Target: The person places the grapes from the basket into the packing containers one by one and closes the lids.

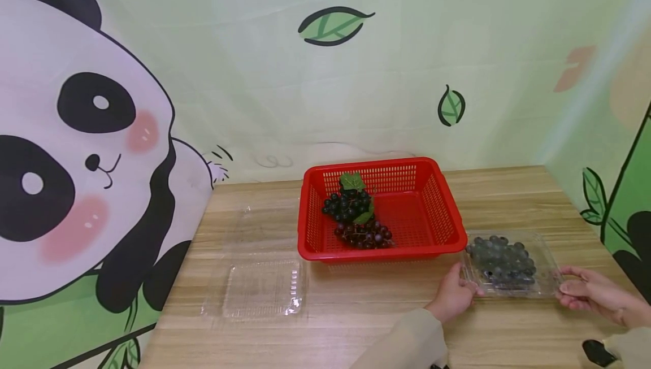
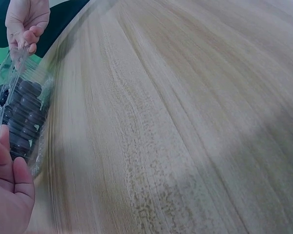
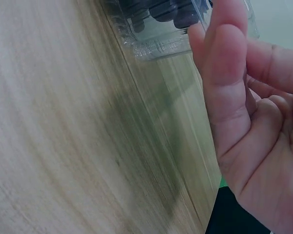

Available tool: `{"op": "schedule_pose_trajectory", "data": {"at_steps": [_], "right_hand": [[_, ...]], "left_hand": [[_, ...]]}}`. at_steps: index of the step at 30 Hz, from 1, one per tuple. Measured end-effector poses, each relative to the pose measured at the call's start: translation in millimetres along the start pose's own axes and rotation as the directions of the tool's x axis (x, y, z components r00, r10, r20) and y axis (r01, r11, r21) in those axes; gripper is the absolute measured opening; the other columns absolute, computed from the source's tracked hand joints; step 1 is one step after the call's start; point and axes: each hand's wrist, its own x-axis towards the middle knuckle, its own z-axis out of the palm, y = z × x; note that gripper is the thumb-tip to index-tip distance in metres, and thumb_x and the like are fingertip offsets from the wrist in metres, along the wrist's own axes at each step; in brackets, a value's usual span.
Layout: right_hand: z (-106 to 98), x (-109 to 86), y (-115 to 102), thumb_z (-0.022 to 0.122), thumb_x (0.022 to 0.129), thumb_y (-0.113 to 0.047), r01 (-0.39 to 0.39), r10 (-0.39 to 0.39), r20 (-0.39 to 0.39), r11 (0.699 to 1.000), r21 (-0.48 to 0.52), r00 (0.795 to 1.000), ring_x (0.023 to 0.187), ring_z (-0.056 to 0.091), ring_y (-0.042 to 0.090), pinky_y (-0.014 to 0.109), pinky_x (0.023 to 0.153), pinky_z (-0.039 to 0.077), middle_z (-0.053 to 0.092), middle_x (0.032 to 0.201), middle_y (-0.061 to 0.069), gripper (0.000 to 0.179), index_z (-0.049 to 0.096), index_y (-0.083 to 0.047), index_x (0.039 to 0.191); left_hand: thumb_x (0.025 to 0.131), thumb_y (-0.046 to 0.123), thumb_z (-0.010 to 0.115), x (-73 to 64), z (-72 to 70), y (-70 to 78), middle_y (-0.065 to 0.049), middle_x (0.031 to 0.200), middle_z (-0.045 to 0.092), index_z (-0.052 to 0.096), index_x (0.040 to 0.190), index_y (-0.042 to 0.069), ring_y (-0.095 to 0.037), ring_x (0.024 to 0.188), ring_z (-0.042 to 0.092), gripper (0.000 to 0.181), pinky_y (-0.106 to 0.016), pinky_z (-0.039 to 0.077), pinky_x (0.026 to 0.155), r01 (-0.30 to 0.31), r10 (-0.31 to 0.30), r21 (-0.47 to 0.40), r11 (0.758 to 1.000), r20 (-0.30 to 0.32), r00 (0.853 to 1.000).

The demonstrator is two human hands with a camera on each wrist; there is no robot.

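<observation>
A see-through plastic box [image 1: 548,261] stands at the right of the table, with dark grapes [image 1: 500,259] inside. My left hand [image 1: 452,296] pinches its near left edge between thumb and fingers. Gripping the opposite, right-hand edge is my right hand [image 1: 592,295]. In the left wrist view both hands hold the two ends of the box [image 2: 45,80], its rim running between them. The right wrist view shows the right hand [image 3: 254,112] at a corner of the box [image 3: 158,48]; its fingertips are partly hidden there.
Left of the box is a red plastic basket [image 1: 376,256] holding a black grape bunch [image 1: 346,206] and a dark red one [image 1: 363,236], with green leaves. A transparent box lying open [image 1: 261,290] is on the table's left side. A panda-printed backdrop [image 1: 244,75] rises behind.
</observation>
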Motion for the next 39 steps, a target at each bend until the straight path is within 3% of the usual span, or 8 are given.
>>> {"op": "schedule_pose_trajectory", "data": {"at_steps": [14, 22, 25, 27, 30, 34, 37, 39], "right_hand": [[-1, 3.0, 0, 0.053, 0.088, -0.016, 0.001, 0.000, -0.015, 1.000, 0.011, 1.000, 0.071, 0.062, 0.013, 0.029, 0.068, 0.052, 0.064, 0.081, 0.000, 0.077, -0.005, 0.019, 0.123], [-1, 6.9, 4, 0.051, 0.088, -0.020, -0.060, 0.045, -0.159, 0.994, -0.089, 0.986, 0.077, 0.058, 0.009, 0.034, 0.072, 0.049, 0.056, 0.088, -0.006, 0.075, 0.000, 0.012, 0.132], [-1, 7.9, 7, 0.049, 0.089, -0.023, -0.034, 0.008, -0.199, 0.991, -0.128, 0.980, 0.080, 0.052, -0.001, 0.037, 0.077, 0.048, 0.049, 0.110, 0.019, 0.067, 0.009, 0.000, 0.138], [0, 7.9, 8, 0.048, 0.090, -0.025, -0.009, -0.023, -0.210, 0.989, -0.149, 0.977, 0.085, 0.050, -0.002, 0.040, 0.080, 0.047, 0.028, 0.126, 0.035, 0.068, 0.006, -0.006, 0.140], [2, 7.2, 7, 0.046, 0.091, -0.028, 0.002, -0.042, -0.220, 0.984, -0.179, 0.975, 0.096, 0.052, 0.011, 0.043, 0.083, 0.045, -0.002, 0.135, 0.040, 0.073, -0.003, -0.006, 0.141], [6, 5.7, 4, 0.046, 0.091, -0.031, -0.014, -0.033, -0.199, 0.973, -0.228, 0.979, 0.114, 0.036, 0.047, 0.046, 0.086, 0.043, -0.005, 0.134, 0.042, 0.083, -0.013, 0.005, 0.137], [8, 4.6, 2, 0.047, 0.091, -0.031, -0.029, -0.019, -0.186, 0.967, -0.253, 0.982, 0.117, 0.028, 0.052, 0.048, 0.085, 0.043, -0.004, 0.133, 0.043, 0.085, -0.014, 0.007, 0.136], [9, 4.1, 1, 0.048, 0.090, -0.030, -0.035, -0.011, -0.180, 0.968, -0.250, 0.984, 0.117, 0.029, 0.052, 0.048, 0.085, 0.044, -0.004, 0.133, 0.043, 0.086, -0.015, 0.007, 0.135]], "left_hand": [[0.084, 0.008, 0.054, 2.3, -1.5, 0.2, -0.004, 0.068, 0.063, 0.035, 0.133, 0.004, -0.009, 0.048, 0.045, 0.052, -0.020, 0.037, 0.049, 0.010, -0.010, 0.024, 1.000, -0.006, 1.000], [0.084, 0.018, 0.056, 2.2, -8.2, -7.9, 0.005, 0.067, 0.057, 0.038, 0.132, 0.005, -0.002, 0.061, 0.048, 0.052, -0.016, 0.042, 0.066, -0.128, 0.133, 0.241, 0.962, -0.004, 0.991], [0.083, 0.024, 0.057, 0.2, -11.0, -10.4, 0.008, 0.070, 0.055, 0.042, 0.129, 0.009, -0.001, 0.066, 0.048, 0.050, -0.016, 0.042, 0.071, -0.186, 0.202, 0.339, 0.922, -0.010, 0.979], [0.083, 0.027, 0.057, -1.7, -12.0, -12.7, 0.008, 0.082, 0.059, 0.044, 0.128, 0.011, -0.002, 0.076, 0.052, 0.049, -0.017, 0.043, 0.074, -0.243, 0.273, 0.439, 0.865, -0.006, 0.962], [0.083, 0.031, 0.056, -5.4, -12.6, -17.5, 0.004, 0.101, 0.059, 0.047, 0.125, 0.014, -0.007, 0.092, 0.055, 0.045, -0.019, 0.043, 0.079, -0.338, 0.420, 0.615, 0.712, 0.013, 0.908], [0.082, 0.031, 0.055, -12.2, -12.2, -24.9, 0.002, 0.115, 0.054, 0.051, 0.121, 0.016, -0.010, 0.102, 0.053, 0.041, -0.021, 0.043, 0.083, -0.399, 0.591, 0.787, 0.470, 0.054, 0.805], [0.080, 0.030, 0.057, -16.8, -11.9, -27.5, 0.003, 0.119, 0.052, 0.052, 0.119, 0.017, -0.010, 0.102, 0.052, 0.041, -0.020, 0.043, 0.083, -0.403, 0.668, 0.855, 0.328, 0.092, 0.738], [0.079, 0.029, 0.058, -18.8, -11.6, -28.0, 0.003, 0.121, 0.052, 0.052, 0.119, 0.017, -0.009, 0.104, 0.052, 0.042, -0.021, 0.043, 0.083, -0.411, 0.697, 0.874, 0.259, 0.125, 0.706]]}}
